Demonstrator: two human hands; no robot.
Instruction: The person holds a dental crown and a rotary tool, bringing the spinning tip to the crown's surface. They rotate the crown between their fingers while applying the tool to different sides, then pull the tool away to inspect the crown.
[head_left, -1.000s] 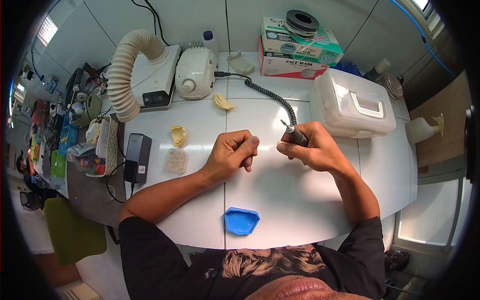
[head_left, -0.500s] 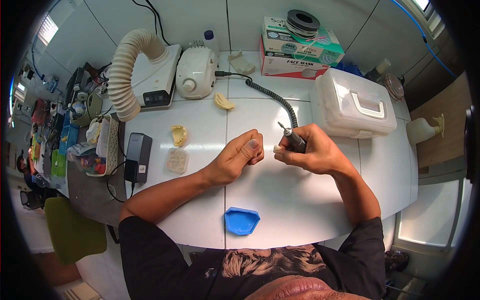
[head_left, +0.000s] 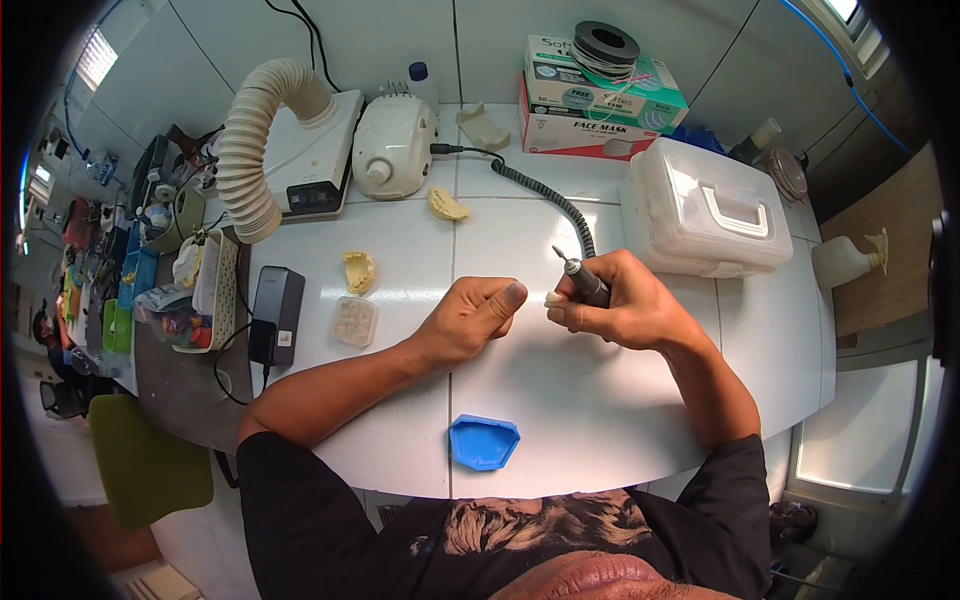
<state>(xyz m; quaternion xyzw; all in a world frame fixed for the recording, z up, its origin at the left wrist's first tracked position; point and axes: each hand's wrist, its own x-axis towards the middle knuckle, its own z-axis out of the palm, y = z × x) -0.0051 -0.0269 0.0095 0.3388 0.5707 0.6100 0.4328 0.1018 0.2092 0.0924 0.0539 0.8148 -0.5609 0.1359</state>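
My right hand (head_left: 630, 305) grips a dark rotary handpiece (head_left: 588, 283). Its metal bur points up and to the left, and a coiled cord runs from the tool to a white control unit (head_left: 393, 148). A small pale spot shows at the right thumb tip. Just to the left, my left hand (head_left: 470, 315) is closed, thumb laid along the curled fingers; I cannot tell what, if anything, is inside. A blue tray-like mould (head_left: 484, 443) lies nearer my body. Left of my left hand are a small clear box (head_left: 355, 321) and a yellowish dental cast (head_left: 358, 271).
Another yellowish cast (head_left: 447, 204) lies farther back. A ribbed extraction hose (head_left: 250, 150) arches at the back left. Mask boxes (head_left: 600, 95) and a translucent case (head_left: 710, 208) stand at the back right. A dark grey power unit (head_left: 277, 315) sits at left.
My left hand has turned slightly, its thumb now stretched along the top and pointing right, with the fingers less visible. My right hand and the handpiece have barely shifted.
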